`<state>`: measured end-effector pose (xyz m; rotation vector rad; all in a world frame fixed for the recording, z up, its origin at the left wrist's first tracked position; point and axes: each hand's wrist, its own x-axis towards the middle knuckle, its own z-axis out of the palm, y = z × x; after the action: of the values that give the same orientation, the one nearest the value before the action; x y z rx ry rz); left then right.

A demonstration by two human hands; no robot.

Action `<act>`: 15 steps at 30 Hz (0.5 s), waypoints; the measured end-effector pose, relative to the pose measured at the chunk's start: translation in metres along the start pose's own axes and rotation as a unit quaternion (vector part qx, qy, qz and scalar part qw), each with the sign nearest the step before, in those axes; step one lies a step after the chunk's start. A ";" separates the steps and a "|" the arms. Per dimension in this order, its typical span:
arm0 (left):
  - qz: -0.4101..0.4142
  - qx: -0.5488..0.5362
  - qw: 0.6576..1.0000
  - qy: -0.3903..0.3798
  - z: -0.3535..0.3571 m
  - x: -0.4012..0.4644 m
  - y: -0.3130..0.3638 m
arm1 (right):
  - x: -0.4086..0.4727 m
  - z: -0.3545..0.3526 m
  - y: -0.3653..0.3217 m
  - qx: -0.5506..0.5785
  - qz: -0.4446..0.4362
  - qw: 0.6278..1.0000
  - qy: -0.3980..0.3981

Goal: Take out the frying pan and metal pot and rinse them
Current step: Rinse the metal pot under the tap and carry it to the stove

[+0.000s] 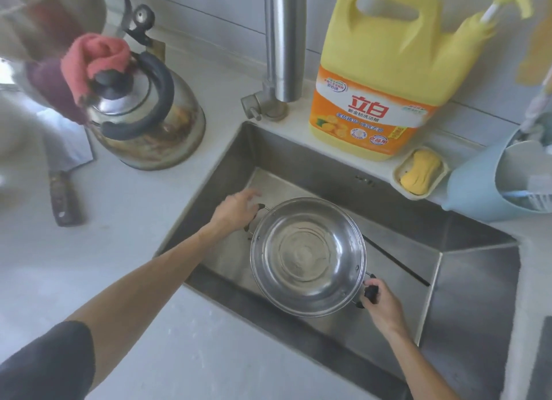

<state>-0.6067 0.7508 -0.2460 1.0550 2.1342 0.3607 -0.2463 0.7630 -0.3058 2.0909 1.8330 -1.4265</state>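
— The metal pot is down in the sink, open side up, nothing but a sheen of water in it that I can see. The right hand is closed around the black handle on the near side.

— And the left hand?

— Fingers spread, just at the far handle, not wrapped on it. So the pot hangs on one grip, I'd say. If it's lifted like that it could tip and clang against the sink wall.

— No frying pan anywhere?

— None in sight. That half looks undone.

— What about the tap?

— The faucet stands well behind the pot. Turn it on hard and the water may miss the bowl or splash onto the surface, toward the kettle and the detergent jug. Wet handles would slip, too.
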 end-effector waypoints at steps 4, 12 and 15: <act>0.091 -0.151 0.956 0.232 -0.065 -0.006 0.061 | 0.000 -0.002 -0.001 -0.002 -0.004 1.000 -0.007; 0.079 -0.038 0.964 0.252 -0.102 0.034 0.091 | 0.005 0.003 0.008 0.012 0.003 1.000 -0.012; 0.080 -0.062 0.959 0.264 -0.096 0.036 0.082 | 0.006 0.001 0.006 0.016 0.003 1.000 -0.020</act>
<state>-0.6423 0.8362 -0.1529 1.1552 2.4480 0.9306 -0.2432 0.7648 -0.3133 2.0652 1.7984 -1.4957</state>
